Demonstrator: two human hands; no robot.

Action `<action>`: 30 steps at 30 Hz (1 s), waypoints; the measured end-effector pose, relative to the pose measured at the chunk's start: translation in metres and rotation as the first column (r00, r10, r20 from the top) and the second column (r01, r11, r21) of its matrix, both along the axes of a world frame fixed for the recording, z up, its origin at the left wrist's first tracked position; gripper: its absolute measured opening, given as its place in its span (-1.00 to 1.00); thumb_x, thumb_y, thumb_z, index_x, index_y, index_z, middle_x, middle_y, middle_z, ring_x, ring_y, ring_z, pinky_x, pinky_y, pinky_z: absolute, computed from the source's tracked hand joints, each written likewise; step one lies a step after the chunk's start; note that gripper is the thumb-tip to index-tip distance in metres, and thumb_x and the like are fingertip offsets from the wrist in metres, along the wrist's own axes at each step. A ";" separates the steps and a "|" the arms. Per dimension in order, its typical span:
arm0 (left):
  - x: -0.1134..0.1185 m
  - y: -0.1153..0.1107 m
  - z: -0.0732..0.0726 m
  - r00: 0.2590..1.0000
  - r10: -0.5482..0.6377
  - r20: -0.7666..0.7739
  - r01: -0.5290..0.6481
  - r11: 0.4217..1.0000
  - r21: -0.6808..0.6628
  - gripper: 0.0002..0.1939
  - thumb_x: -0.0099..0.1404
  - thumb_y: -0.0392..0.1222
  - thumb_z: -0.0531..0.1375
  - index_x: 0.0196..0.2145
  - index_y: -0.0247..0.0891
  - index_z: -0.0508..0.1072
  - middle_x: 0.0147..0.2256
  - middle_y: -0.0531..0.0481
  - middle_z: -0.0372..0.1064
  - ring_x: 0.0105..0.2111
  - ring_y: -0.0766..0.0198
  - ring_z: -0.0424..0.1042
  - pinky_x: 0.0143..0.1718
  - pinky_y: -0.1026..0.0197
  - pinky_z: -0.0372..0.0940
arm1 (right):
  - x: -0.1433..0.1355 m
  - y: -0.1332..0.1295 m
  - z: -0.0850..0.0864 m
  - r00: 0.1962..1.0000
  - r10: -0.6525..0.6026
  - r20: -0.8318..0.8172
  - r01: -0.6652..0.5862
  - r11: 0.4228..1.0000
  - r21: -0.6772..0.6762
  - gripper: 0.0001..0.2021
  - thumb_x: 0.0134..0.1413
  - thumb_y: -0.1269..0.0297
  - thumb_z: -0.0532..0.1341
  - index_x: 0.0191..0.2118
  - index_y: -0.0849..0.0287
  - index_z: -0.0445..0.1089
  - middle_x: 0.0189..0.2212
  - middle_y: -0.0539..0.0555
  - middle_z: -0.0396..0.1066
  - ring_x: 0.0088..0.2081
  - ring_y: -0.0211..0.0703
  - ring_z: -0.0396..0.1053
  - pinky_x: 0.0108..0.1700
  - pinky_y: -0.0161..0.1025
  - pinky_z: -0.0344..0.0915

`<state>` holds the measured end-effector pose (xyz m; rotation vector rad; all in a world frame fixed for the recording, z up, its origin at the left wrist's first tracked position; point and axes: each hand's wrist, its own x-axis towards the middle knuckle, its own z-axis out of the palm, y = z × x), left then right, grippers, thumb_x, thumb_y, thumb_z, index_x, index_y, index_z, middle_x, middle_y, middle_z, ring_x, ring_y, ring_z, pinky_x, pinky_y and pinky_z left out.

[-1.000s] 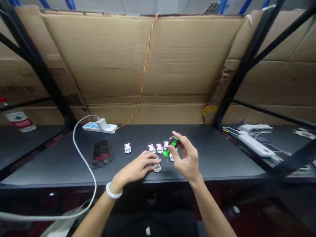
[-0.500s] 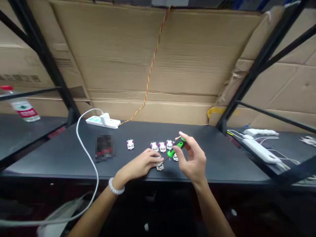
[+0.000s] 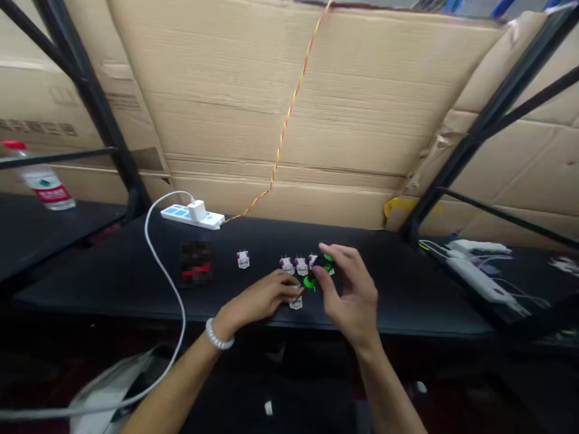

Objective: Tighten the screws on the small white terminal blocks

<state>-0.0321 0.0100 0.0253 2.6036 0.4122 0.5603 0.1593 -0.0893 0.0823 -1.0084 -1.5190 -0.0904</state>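
Observation:
My right hand (image 3: 350, 295) is closed around the black and green handle of a screwdriver (image 3: 310, 281). Its shaft slants down and left to a small white plug (image 3: 296, 302) near the table's front edge. The fingertips of my left hand (image 3: 265, 298) press on that plug and hide its upper part. Just beyond my hands, several white and purple plugs with upright prongs, such as this plug (image 3: 301, 266), stand in a row. My right fingers partly cover those on the right. Farther left, a single similar plug (image 3: 243, 259) lies by itself.
A white power strip (image 3: 194, 216) with an adapter lies at the back left, its white cable (image 3: 165, 271) looping down past my left arm. Left of my hands is a blurred-out dark red object (image 3: 195, 265). Black metal posts (image 3: 446, 172) flank the dark table (image 3: 420, 295).
The screwdriver handle has turned more upright in my right fingers. My left hand stays on the same plug. The whole view has shifted slightly.

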 end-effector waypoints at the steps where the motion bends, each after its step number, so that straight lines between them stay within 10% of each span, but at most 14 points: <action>1: 0.001 0.001 -0.001 1.000 0.000 0.007 0.000 1.000 0.000 -0.73 0.56 -0.32 0.15 -0.02 -0.17 0.66 0.10 -0.14 0.51 0.12 0.06 0.43 0.24 0.04 0.34 | -0.002 0.000 0.002 0.999 0.038 0.001 -0.038 0.998 -0.049 -0.60 0.40 0.39 0.22 0.27 -0.03 0.44 0.03 0.14 0.49 0.03 -0.03 0.52 0.09 -0.02 0.52; 5: 0.002 0.001 -0.005 1.000 0.012 0.025 -0.012 1.000 0.013 -0.73 0.55 -0.33 0.15 -0.05 -0.17 0.66 0.06 -0.13 0.53 0.10 0.06 0.44 0.23 0.05 0.34 | -0.009 -0.001 0.010 0.995 0.104 0.003 -0.102 0.986 -0.128 -0.62 0.45 0.35 0.10 0.28 0.03 0.39 0.08 0.20 0.47 0.08 0.01 0.51 0.13 0.04 0.51; 10: 0.003 0.002 -0.006 1.000 0.002 0.031 -0.003 1.000 0.030 -0.75 0.54 -0.36 0.15 -0.13 -0.20 0.65 0.08 -0.12 0.51 0.14 0.04 0.41 0.27 0.04 0.30 | -0.015 0.002 0.017 0.993 -0.106 0.060 0.107 0.994 -0.008 -0.74 0.29 0.26 0.35 0.07 0.02 0.56 -0.10 0.12 0.41 -0.14 -0.06 0.48 -0.03 -0.05 0.53; 15: 0.003 0.003 -0.006 1.000 -0.011 0.020 0.011 1.000 0.022 -0.76 0.54 -0.37 0.15 -0.17 -0.21 0.63 0.05 -0.12 0.52 0.11 0.07 0.42 0.26 0.07 0.31 | -0.011 0.003 0.021 0.992 0.057 0.115 -0.043 0.991 -0.129 -0.60 0.44 0.36 0.10 0.30 0.03 0.39 0.09 0.19 0.48 0.10 0.00 0.50 0.17 0.01 0.48; 20: 0.004 0.004 -0.008 0.999 -0.010 0.041 0.009 1.000 0.028 -0.75 0.54 -0.36 0.14 -0.17 -0.18 0.63 0.07 -0.10 0.50 0.14 0.07 0.39 0.27 0.07 0.30 | -0.013 0.003 0.020 0.989 -0.094 0.111 0.095 0.996 0.000 -0.78 0.28 0.28 0.37 0.02 0.06 0.56 -0.11 0.12 0.41 -0.13 -0.07 0.49 -0.06 -0.10 0.52; 25: 0.004 0.007 -0.012 0.999 -0.025 0.046 0.025 1.000 0.001 -0.74 0.56 -0.32 0.13 -0.10 -0.20 0.65 0.06 -0.14 0.51 0.12 0.05 0.39 0.27 0.02 0.31 | -0.016 0.001 0.023 0.991 0.056 0.118 -0.046 0.996 -0.083 -0.59 0.44 0.41 0.09 0.28 0.01 0.43 0.09 0.19 0.49 0.09 -0.02 0.51 0.17 0.03 0.48; 30: 0.005 0.009 -0.015 0.999 -0.028 0.046 0.028 1.000 0.005 -0.76 0.55 -0.30 0.16 -0.11 -0.18 0.67 0.11 -0.13 0.49 0.21 0.03 0.35 0.34 -0.04 0.26 | -0.019 0.003 0.026 0.995 -0.058 0.083 0.062 0.997 -0.045 -0.77 0.22 0.25 0.41 -0.01 0.04 0.58 -0.07 0.13 0.40 -0.11 -0.06 0.48 0.00 -0.03 0.54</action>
